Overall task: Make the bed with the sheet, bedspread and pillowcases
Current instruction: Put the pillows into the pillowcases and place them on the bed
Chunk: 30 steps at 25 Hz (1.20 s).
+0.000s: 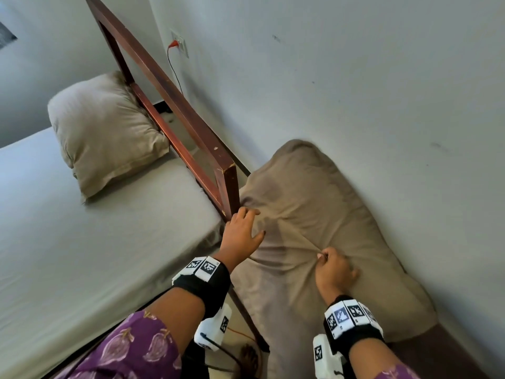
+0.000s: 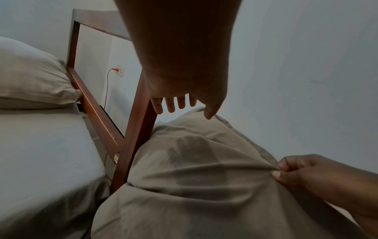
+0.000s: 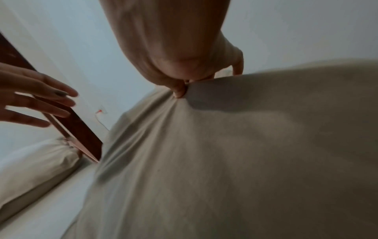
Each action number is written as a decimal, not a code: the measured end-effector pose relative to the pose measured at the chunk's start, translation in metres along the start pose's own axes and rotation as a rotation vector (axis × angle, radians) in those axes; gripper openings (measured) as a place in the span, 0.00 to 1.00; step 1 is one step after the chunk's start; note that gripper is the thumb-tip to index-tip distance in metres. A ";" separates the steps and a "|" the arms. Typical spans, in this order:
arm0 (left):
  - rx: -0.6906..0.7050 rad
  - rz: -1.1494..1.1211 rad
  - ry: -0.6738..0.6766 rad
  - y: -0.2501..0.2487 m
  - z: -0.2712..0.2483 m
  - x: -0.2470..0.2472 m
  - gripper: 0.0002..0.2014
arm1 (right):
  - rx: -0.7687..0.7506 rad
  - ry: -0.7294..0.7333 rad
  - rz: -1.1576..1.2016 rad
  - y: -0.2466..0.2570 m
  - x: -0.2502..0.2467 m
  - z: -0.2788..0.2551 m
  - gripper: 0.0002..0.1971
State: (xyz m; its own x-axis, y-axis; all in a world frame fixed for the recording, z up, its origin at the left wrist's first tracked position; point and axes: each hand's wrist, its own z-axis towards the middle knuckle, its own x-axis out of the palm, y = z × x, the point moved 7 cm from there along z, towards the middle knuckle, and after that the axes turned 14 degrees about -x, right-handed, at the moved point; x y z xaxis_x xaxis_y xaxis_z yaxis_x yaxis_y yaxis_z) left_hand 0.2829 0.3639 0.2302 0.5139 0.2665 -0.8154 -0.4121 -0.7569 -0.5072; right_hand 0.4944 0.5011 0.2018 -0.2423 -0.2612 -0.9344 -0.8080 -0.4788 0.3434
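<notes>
A beige pillow in its pillowcase point(image 1: 322, 228) point(image 2: 194, 169) point(image 3: 235, 153) leans between the wall and the corner post of the bed. My right hand point(image 1: 332, 265) point(image 2: 286, 171) point(image 3: 182, 90) pinches a fold of its cloth near the middle. My left hand point(image 1: 244, 224) point(image 2: 180, 105) point(image 3: 47, 103) hovers with spread fingers over the pillow's left edge, beside the post. A second beige pillow point(image 1: 106, 138) point(image 2: 34, 77) lies on the bed against the headboard. A pale grey sheet point(image 1: 90, 242) point(image 2: 40, 153) covers the mattress.
The dark wooden headboard frame point(image 1: 175, 105) point(image 2: 96, 113) runs along the bed's head. A wall socket point(image 1: 179, 42) holds a red plug and cable. The white wall point(image 1: 355, 77) stands close on the right. Cables lie on the floor near my feet.
</notes>
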 end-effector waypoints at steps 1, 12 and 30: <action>0.001 0.002 0.007 -0.004 0.000 -0.004 0.26 | -0.023 -0.045 0.115 0.000 -0.006 0.000 0.03; 0.049 -0.222 -0.104 -0.096 0.000 -0.103 0.19 | -0.393 -0.624 0.659 0.055 -0.183 -0.013 0.06; -0.073 -0.650 -0.241 -0.114 -0.039 -0.396 0.15 | -0.893 -0.912 1.121 0.260 -0.343 -0.084 0.11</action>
State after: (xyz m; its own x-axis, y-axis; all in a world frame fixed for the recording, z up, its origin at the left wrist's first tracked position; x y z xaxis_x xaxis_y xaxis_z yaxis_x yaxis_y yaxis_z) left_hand 0.1554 0.3212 0.6214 0.4548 0.7977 -0.3960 -0.0212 -0.4348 -0.9003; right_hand 0.4131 0.3957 0.6195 -0.9063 -0.3955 0.1491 0.4170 -0.7785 0.4691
